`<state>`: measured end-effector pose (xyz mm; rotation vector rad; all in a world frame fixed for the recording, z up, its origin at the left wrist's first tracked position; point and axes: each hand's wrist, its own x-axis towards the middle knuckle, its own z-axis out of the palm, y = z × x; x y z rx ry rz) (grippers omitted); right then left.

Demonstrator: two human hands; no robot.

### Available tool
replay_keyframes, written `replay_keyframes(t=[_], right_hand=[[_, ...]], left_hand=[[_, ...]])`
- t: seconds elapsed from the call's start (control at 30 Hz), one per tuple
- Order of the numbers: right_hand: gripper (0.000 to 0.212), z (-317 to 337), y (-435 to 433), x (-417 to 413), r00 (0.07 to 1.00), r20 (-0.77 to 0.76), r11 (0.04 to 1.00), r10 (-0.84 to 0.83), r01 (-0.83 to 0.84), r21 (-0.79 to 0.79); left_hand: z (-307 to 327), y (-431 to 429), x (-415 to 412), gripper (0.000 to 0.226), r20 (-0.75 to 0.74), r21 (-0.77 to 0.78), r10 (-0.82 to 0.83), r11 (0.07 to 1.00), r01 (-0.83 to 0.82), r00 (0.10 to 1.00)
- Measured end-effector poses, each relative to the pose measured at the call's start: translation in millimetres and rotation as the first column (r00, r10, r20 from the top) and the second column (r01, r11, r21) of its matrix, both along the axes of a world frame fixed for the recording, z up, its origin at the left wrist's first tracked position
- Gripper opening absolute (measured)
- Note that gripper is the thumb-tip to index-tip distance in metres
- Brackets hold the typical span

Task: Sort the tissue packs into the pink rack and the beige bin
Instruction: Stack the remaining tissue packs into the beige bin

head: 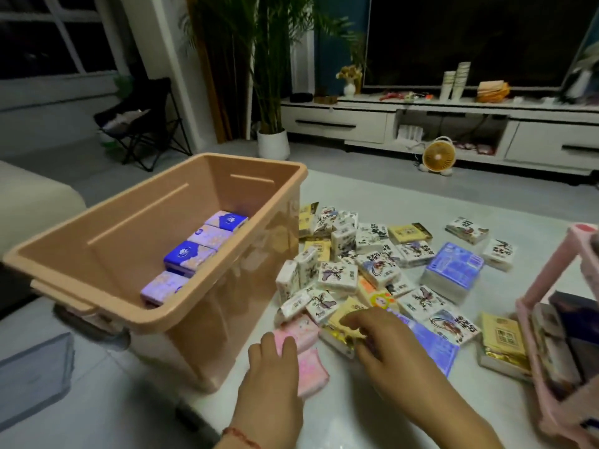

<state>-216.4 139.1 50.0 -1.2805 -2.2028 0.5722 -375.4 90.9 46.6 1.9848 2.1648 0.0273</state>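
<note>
White table (372, 413), glossy. Everything sits on it.

Beige bin (129, 228) on the table's left part, open top. Four purple-and-blue packs (194, 254) in a row along its right inner wall.

Pink rack (557, 257) at the far right edge, partly out of view; several packs stand inside it.

Loose tissue packs (356, 264) scattered between bin and rack, mostly white printed ones with some yellow. One big blue bundle (453, 270) lies among them.

My left hand (275, 367) lies on a pink pack (301, 330) just beside the bin's near corner, fingers bent over its top. Thumb hidden, so I cannot tell whether the grip is closed.

My right hand (389, 345) is curled, fingertips and thumb pinching a yellow pack (345, 314) with a gold foil edge, at the pile's near side.
</note>
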Motion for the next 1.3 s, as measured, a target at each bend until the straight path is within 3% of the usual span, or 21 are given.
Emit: replay_keyframes(t=[0.13, 0.27, 0.37, 0.43, 0.53, 0.6, 0.77, 0.87, 0.93, 1.0, 1.13, 1.2, 1.3], right_hand=[[0.057, 3.4, 2.6, -15.3, 0.991, 0.082, 0.994, 0.108, -0.108, -0.011], [0.050, 3.5, 15.2, -7.5, 0.989, 0.128, 0.997, 0.075, -0.075, -0.006], [0.036, 10.3, 28.7, 7.0, 0.988, 0.154, 1.000, -0.006, 0.010, -0.021], [0.036, 13.7, 41.8, 14.5, 0.980, 0.180, 0.995, -0.088, 0.095, -0.026], [0.032, 14.8, 65.1, 19.1, 0.943, 0.253, 0.967, -0.218, 0.243, -0.073], [0.025, 11.9, 75.6, 19.0, 0.896, 0.339, 0.927, -0.285, 0.348, -0.141], [0.040, -2.0, 77.4, -0.4, 0.766, 0.526, 0.871, -0.370, 0.483, -0.091], [0.049, -3.4, 83.1, -10.5, 0.723, 0.589, 0.839, -0.361, 0.528, -0.134], [0.053, 0.2, 88.9, -10.8, 0.732, 0.592, 0.831, -0.336, 0.527, -0.179], [0.052, 3.4, 92.2, -7.5, 0.740, 0.592, 0.833, -0.320, 0.518, -0.197], [0.028, 7.8, 88.6, 5.9, 0.826, 0.459, 0.853, -0.326, 0.466, -0.234], [0.026, 13.4, 87.2, 18.7, 0.875, 0.277, 0.854, -0.397, 0.463, -0.237], [0.029, 24.2, 84.4, 44.8, 0.810, 0.189, 0.802, -0.555, 0.581, -0.136]], left_hand=[[-7.2, -1.5, 3.3, 0.065, 0.154, 0.060, 0.091, 0.993, -0.102, 0.984], [-8.4, 0.0, 3.0, 0.061, 0.234, 0.100, 0.066, 0.991, -0.091, 0.970], [-9.8, 3.3, -0.6, 0.058, 0.236, 0.166, 0.023, 0.984, -0.063, 0.972], [-10.4, 7.4, -3.4, 0.054, 0.197, 0.321, -0.085, 0.947, 0.017, 0.977], [-12.0, 13.6, -8.7, 0.023, 0.259, 0.505, -0.201, 0.862, 0.046, 0.945], [-12.5, 19.4, -4.2, 0.018, 0.244, 0.558, -0.238, 0.828, 0.065, 0.940], [-20.1, 36.3, 21.4, 0.027, 0.134, 0.454, -0.292, 0.868, 0.203, 0.947], [-27.1, 47.5, 34.4, 0.043, 0.031, 0.313, -0.276, 0.915, 0.253, 0.961], [-23.0, 53.0, 43.0, 0.055, -0.003, 0.224, -0.234, 0.947, 0.229, 0.972], [-7.9, 54.8, 48.6, 0.052, -0.005, 0.146, -0.177, 0.974, 0.176, 0.984], [-0.2, 58.4, 53.4, 0.055, -0.010, 0.193, -0.137, 0.972, 0.136, 0.991], [12.5, 56.2, 49.6, 0.062, 0.064, 0.249, -0.106, 0.964, 0.087, 0.992], [36.4, 47.7, 38.8, 0.070, 0.228, 0.314, -0.104, 0.949, 0.028, 0.968]])
